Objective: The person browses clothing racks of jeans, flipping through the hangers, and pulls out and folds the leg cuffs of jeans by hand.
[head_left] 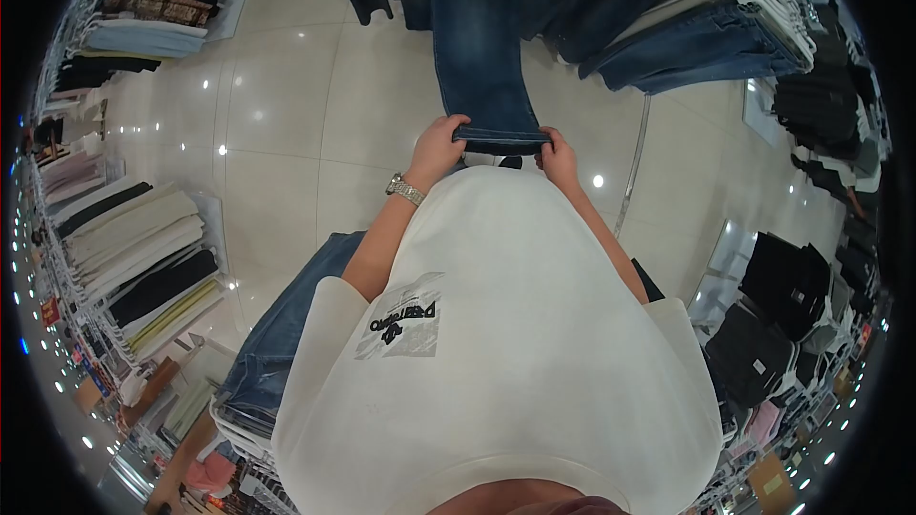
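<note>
A pair of dark blue jeans (477, 48) hangs from the rack at the top, one leg drawn out toward me. My left hand (438, 148), below a metal wristwatch (405, 190), grips the left end of the leg's hem (501, 137). At the hem's other end my right hand (558, 157) pinches the cloth between thumb and fingers. The hem is stretched flat between both hands, in front of my white shirt. The upper part of the jeans merges with other dark denim at the top edge.
More jeans (706, 52) hang on white hangers at the upper right. Folded-over trousers (138, 234) line a rack on the left. Behind my left arm hang blue jeans (286, 324). Black garments (754, 353) hang at the right. Shiny floor tiles (277, 124) lie between the racks.
</note>
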### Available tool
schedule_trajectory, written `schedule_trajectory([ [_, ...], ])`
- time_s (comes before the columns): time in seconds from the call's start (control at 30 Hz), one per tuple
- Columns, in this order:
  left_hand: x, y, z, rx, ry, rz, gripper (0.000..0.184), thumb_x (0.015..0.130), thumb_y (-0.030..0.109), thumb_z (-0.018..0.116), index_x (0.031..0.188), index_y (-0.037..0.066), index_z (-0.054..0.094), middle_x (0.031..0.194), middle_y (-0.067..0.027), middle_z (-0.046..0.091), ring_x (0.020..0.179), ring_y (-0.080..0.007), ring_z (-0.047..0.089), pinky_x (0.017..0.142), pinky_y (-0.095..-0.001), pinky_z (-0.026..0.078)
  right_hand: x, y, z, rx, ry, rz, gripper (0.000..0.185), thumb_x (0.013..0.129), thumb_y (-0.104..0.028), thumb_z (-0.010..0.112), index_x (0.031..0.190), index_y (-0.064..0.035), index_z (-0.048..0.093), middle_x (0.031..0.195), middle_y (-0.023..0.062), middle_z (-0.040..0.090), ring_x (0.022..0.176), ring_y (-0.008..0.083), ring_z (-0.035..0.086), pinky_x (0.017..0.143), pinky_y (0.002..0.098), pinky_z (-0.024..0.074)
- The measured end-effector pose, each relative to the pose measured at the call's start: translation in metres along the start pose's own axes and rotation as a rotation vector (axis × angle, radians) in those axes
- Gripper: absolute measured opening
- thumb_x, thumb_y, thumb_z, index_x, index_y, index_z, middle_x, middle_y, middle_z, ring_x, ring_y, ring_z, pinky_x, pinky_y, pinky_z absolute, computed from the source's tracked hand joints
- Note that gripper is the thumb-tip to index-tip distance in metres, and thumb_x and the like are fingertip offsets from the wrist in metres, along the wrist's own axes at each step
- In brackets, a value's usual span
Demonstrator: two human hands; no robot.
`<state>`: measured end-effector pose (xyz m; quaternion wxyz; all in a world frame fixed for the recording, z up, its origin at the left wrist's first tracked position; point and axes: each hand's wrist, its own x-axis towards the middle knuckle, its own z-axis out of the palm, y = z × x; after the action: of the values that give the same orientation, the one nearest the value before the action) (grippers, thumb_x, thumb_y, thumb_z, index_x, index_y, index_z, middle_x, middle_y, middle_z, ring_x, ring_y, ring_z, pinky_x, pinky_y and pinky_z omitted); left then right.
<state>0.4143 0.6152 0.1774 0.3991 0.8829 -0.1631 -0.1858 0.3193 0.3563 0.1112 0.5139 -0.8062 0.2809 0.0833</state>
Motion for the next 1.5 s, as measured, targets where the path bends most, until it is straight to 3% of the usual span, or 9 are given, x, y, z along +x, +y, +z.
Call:
schedule_trajectory([
  [0.13, 0.000, -0.013, 0.006, 0.156, 0.056, -0.061, 0.037, 0.085, 0.010, 0.059, 0.121, 0.010, 0.064, 0.105, -0.0173, 0.065, 0.096, -0.0362, 0.064, 0.083, -0.0454, 0.052, -0.003, -0.007, -0.001, 0.010, -0.014, -0.009, 0.039, 0.094, -0.006, 0.040, 0.124, -0.0106, 0.065, 0.068, 0.0079, 0.064, 0.058, 0.0152, 0.063, 0.058, 0.0306, 0.0524],
  [0.3, 0.001, -0.035, 0.014, 0.237, 0.114, -0.069, 0.038, 0.087, 0.007, 0.052, 0.123, 0.012, 0.064, 0.099, -0.0180, 0.068, 0.086, -0.0344, 0.067, 0.078, -0.0446, 0.054, -0.002, -0.016, -0.002, -0.116, 0.076, -0.116, 0.034, 0.093, -0.006, 0.042, 0.114, -0.0085, 0.068, 0.065, 0.0070, 0.064, 0.058, 0.0151, 0.063, 0.058, 0.0313, 0.0512],
  [0.5, 0.001, -0.061, 0.015, 0.048, 0.095, -0.134, 0.038, 0.090, 0.001, 0.046, 0.122, 0.009, 0.064, 0.080, -0.0164, 0.071, 0.063, -0.0244, 0.071, 0.068, -0.0370, 0.057, 0.000, -0.013, -0.001, -0.076, 0.119, -0.086, 0.030, 0.092, -0.006, 0.044, 0.108, -0.0072, 0.069, 0.065, 0.0072, 0.064, 0.059, 0.0145, 0.063, 0.059, 0.0310, 0.0507],
  [0.6, -0.002, -0.051, 0.008, -0.393, -0.044, -0.289, 0.037, 0.090, 0.002, 0.045, 0.121, 0.006, 0.064, 0.095, -0.0170, 0.071, 0.081, -0.0251, 0.071, 0.069, -0.0386, 0.055, 0.000, -0.014, -0.001, -0.062, 0.072, -0.057, 0.030, 0.092, -0.005, 0.044, 0.108, -0.0074, 0.069, 0.066, 0.0079, 0.064, 0.060, 0.0141, 0.064, 0.060, 0.0305, 0.0514],
  [0.8, 0.002, -0.077, 0.016, -0.537, -0.146, -0.220, 0.034, 0.093, 0.006, 0.047, 0.123, 0.003, 0.064, 0.091, -0.0089, 0.069, 0.074, -0.0121, 0.065, 0.065, -0.0254, 0.050, -0.006, -0.015, 0.008, -0.011, -0.104, 0.008, 0.033, 0.092, -0.005, 0.045, 0.117, -0.0062, 0.067, 0.085, 0.0086, 0.070, 0.073, 0.0150, 0.068, 0.070, 0.0294, 0.0550],
  [1.0, -0.009, -0.081, 0.005, -0.482, -0.206, -0.395, 0.035, 0.095, 0.023, 0.062, 0.117, -0.002, 0.066, 0.091, -0.0108, 0.068, 0.082, -0.0184, 0.065, 0.071, -0.0299, 0.050, -0.010, -0.006, 0.024, 0.204, -0.204, 0.172, 0.029, 0.096, -0.014, 0.053, 0.118, -0.0039, 0.069, 0.096, 0.0062, 0.071, 0.081, 0.0128, 0.066, 0.073, 0.0291, 0.0557],
  [1.23, -0.015, -0.146, 0.028, -0.473, -0.180, -0.400, 0.033, 0.093, 0.021, 0.063, 0.114, -0.004, 0.066, 0.101, -0.0173, 0.070, 0.089, -0.0216, 0.067, 0.077, -0.0343, 0.053, -0.010, 0.008, 0.045, 0.075, -0.202, 0.127, 0.025, 0.094, -0.016, 0.064, 0.115, -0.0029, 0.071, 0.089, 0.0063, 0.070, 0.077, 0.0120, 0.064, 0.069, 0.0277, 0.0524],
  [1.4, -0.014, -0.118, 0.007, -0.687, -0.187, -0.467, 0.030, 0.094, 0.020, 0.061, 0.107, -0.006, 0.065, 0.100, -0.0182, 0.069, 0.085, -0.0226, 0.068, 0.074, -0.0365, 0.055, -0.009, 0.013, 0.053, 0.033, -0.166, 0.169, 0.029, 0.092, -0.013, 0.062, 0.115, 0.0034, 0.067, 0.087, 0.0074, 0.068, 0.076, 0.0134, 0.064, 0.068, 0.0292, 0.0523],
  [1.5, -0.009, -0.164, 0.027, -0.612, -0.293, -0.563, 0.031, 0.095, 0.021, 0.060, 0.103, -0.008, 0.064, 0.096, -0.0160, 0.069, 0.081, -0.0223, 0.068, 0.070, -0.0371, 0.055, -0.007, 0.022, 0.057, 0.079, -0.194, 0.169, 0.031, 0.091, -0.013, 0.060, 0.115, 0.0061, 0.065, 0.086, 0.0083, 0.068, 0.073, 0.0155, 0.064, 0.065, 0.0298, 0.0523],
])
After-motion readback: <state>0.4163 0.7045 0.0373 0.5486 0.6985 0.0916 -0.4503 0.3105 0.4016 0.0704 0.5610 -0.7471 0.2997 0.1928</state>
